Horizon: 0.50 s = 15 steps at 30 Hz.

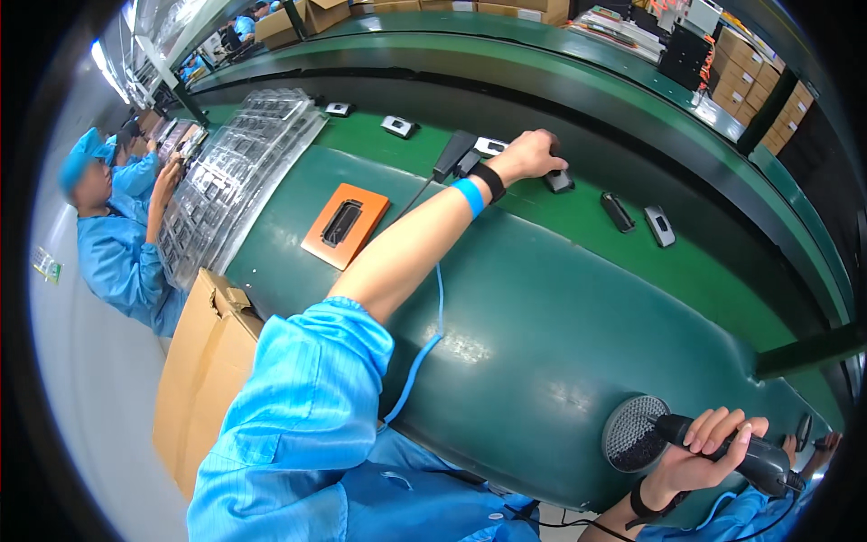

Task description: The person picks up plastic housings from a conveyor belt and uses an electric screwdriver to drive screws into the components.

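My left hand (533,155) reaches out over the green belt, its fingers closed at a small grey-and-black device (561,182); the fingertips' contact is partly hidden. In my right hand (704,456) is a black electric screwdriver (759,459), with its tip at a round dish (618,459) of small dark pieces, likely screws. An orange fixture (327,244) with a black recessed part (341,223) in it lies on the green table, left of my left forearm.
More small devices (398,126) (660,226) (618,212) sit along the belt. Clear plastic trays (244,172) are stacked at the left, above a cardboard box (203,379). A black scanner-like object (453,155) stands by my left wrist. Co-workers (117,235) sit at the left; another person's hand (817,452) shows at the right.
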{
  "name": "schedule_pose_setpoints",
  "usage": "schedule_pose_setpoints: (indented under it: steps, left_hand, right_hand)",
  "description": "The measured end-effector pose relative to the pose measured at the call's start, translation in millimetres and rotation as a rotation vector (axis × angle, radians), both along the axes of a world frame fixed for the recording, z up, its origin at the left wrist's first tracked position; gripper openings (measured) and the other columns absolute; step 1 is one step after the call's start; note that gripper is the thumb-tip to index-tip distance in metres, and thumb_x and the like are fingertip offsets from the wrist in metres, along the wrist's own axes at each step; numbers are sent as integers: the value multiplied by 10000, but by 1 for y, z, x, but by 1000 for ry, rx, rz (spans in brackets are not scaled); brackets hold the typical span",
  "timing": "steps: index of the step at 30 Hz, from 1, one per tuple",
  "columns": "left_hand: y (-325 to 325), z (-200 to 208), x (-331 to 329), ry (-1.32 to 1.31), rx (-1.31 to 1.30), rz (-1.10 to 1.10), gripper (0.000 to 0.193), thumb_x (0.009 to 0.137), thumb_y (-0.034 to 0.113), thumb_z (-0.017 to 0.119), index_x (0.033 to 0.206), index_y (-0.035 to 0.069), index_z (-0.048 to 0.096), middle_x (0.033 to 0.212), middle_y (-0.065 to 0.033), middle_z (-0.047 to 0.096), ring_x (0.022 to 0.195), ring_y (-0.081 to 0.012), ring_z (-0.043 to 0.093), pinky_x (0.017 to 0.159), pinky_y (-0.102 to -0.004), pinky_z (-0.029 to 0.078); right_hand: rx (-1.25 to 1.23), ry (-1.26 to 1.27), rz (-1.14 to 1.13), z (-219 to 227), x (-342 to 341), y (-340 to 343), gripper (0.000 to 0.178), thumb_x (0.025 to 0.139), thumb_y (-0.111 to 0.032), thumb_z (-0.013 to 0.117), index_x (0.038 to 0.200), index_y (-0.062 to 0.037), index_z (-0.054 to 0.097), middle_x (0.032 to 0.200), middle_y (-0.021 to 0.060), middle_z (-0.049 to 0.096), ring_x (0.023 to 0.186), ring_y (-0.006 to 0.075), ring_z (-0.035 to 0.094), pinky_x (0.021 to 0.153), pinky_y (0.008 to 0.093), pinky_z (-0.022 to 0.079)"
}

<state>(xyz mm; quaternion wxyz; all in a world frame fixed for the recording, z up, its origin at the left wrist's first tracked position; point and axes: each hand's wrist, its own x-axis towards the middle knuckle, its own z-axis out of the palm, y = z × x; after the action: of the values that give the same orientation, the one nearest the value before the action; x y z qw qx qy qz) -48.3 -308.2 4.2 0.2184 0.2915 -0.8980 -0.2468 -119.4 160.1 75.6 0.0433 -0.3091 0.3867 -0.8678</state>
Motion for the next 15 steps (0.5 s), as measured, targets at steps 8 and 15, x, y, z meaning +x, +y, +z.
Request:
schedule_pose_setpoints:
  steps: [8,15]
  left_hand:
    - [41,48,46,-21,388,-104,551,788,218,857,1261,-4,681,670,37,488,704,-95,502,654,-289,424]
    - [231,18,89,59,450,-623,371,797,115,814,1148,41,723,748,9,577,691,-108,488,636,-285,396]
  right_hand:
    - [-14,-6,-2,0,4,0,107,1039,-134,429,948,-81,407,570,-1,352,430,78,321,369,203,308]
    - [17,107,62,10,-12,-10,172,1046,-202,448,952,-79,522,598,-36,387,474,58,332,436,226,306]
